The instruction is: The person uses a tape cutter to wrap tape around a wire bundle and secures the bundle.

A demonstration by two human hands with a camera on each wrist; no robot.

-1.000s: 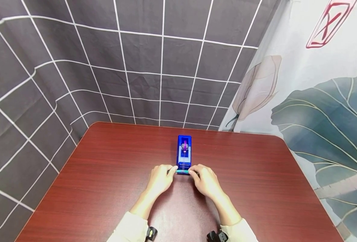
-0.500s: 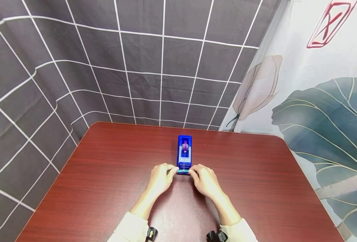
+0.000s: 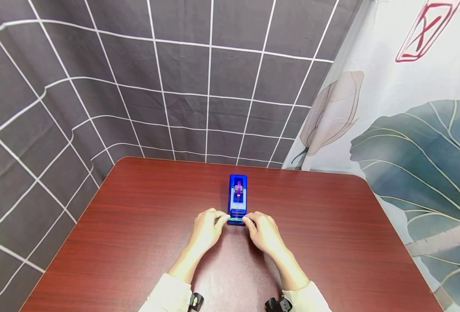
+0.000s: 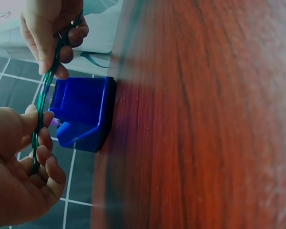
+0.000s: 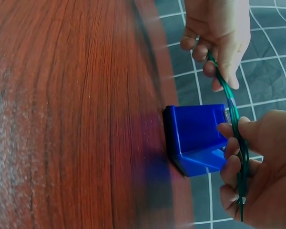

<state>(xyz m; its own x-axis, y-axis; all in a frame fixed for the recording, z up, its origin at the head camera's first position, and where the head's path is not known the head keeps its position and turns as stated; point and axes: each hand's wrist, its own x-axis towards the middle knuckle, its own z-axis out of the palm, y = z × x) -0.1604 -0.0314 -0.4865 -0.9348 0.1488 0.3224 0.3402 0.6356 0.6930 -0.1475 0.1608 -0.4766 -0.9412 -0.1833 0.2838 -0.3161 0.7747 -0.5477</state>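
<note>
A bundle of thin, shiny green strands is stretched between my two hands, just in front of the near end of a blue tape dispenser. My left hand pinches one end between thumb and fingers. The other end is pinched the same way by my right hand. A small purplish patch shows midway along the strands in the right wrist view. The dispenser stands upright on the table with a purple roll inside. What the strands are made of, I cannot tell.
The dark red wooden table extends to both sides of the dispenser. Behind it hangs a grey curtain with white grid lines. A white curtain with large leaves hangs at the right.
The strands have shifted very slightly away from me, toward the dispenser. Both hands keep their pinch and stay almost in place; the dispenser has not moved.
</note>
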